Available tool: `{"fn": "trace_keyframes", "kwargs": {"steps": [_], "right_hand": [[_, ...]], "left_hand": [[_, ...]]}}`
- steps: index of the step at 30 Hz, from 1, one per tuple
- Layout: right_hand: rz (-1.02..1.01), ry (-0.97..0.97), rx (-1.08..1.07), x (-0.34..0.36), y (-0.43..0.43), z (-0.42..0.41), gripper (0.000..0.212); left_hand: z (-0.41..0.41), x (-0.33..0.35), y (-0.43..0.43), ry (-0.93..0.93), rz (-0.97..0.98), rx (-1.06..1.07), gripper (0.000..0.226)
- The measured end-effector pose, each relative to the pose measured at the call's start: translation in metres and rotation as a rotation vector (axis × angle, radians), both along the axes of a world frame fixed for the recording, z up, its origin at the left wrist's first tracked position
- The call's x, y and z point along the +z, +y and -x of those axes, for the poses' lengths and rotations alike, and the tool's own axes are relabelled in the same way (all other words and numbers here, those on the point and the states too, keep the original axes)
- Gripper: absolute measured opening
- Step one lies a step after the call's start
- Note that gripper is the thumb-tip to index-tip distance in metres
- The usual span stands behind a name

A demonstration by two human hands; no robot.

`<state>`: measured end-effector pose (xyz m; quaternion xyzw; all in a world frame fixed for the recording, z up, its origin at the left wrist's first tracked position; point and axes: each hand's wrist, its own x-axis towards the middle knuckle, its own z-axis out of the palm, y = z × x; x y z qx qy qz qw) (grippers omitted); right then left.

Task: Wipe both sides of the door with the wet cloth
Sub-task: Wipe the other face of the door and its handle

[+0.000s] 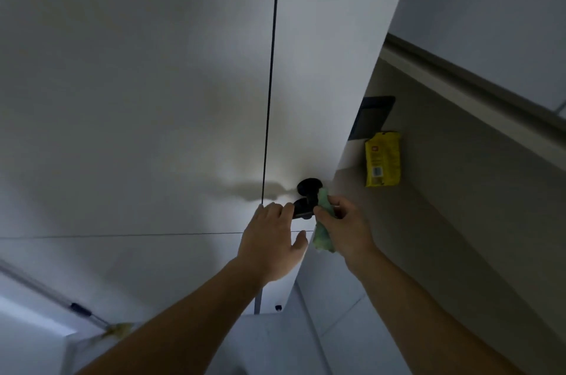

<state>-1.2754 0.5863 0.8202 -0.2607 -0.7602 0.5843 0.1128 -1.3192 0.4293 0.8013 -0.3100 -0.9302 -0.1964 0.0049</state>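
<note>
A white door (312, 83) stands ajar in front of me, its free edge running down to the right. A black lever handle (306, 200) sits low on its near face. My left hand (272, 239) lies flat against the door with its fingertips touching the handle's end. My right hand (346, 227) grips a pale green cloth (324, 230) and holds it against the handle at the door's edge. The door's far side is hidden.
A white wall panel (122, 98) with a thin dark seam lies left of the door. Beyond the door edge a beige wall (444, 190) carries a dark plate (372, 117) and a yellow packet (382, 160). A mop pole (82, 310) lies at the lower left.
</note>
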Motion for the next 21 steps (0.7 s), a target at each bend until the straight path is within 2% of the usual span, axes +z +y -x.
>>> {"fn": "trace_keyframes", "kwargs": {"steps": [2,7,10,13,17,21], "right_hand": [[0.005,-0.003,0.018,0.006,-0.008,-0.034,0.008],[0.052,0.006,0.027,0.011,-0.016,-0.119,0.007],[0.072,0.002,0.041,0.014,-0.014,-0.165,0.008],[0.084,0.021,0.073,0.015,-0.012,-0.198,0.012],[0.097,0.086,0.188,0.023,-0.02,-0.225,0.018],[0.011,0.164,0.365,0.03,-0.042,-0.251,0.02]], "left_hand": [[-0.027,0.001,-0.009,0.043,0.036,0.01,0.054],[-0.094,0.007,-0.032,0.001,0.045,0.061,0.057],[-0.136,0.012,-0.042,0.021,-0.067,0.121,0.059],[-0.177,0.007,-0.048,0.085,-0.222,0.151,0.043],[-0.23,0.003,-0.068,0.155,-0.245,0.222,0.033],[-0.283,0.008,-0.1,0.218,-0.208,0.303,0.037]]}}
